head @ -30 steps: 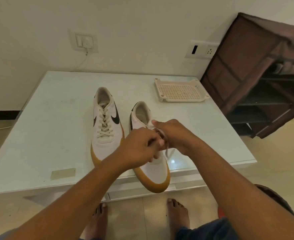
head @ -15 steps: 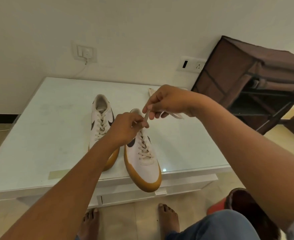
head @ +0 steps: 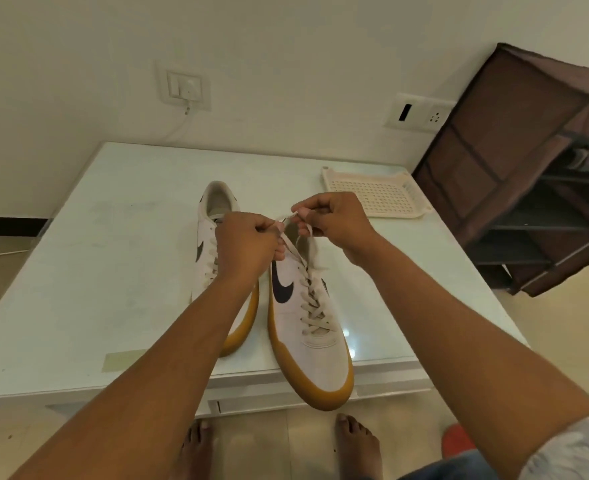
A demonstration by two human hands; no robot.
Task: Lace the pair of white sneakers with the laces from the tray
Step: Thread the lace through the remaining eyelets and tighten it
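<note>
Lace (head: pixel 293 251) ends rise from the right sneaker (head: pixel 314 348) on the worktop (head: pixel 113 271); the left hand (head: pixel 248 244) pinches one in its grip, the right hand (head: pixel 334 220) the other, now lower than before, uncovering the tray (head: pixel 376 195) behind that sneaker.

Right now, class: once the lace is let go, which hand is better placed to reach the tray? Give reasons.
Right hand, probably. The tray lies just beyond it, to the right, while the left hand sits over the left-hand sneaker. Both pinch the lace.
</note>
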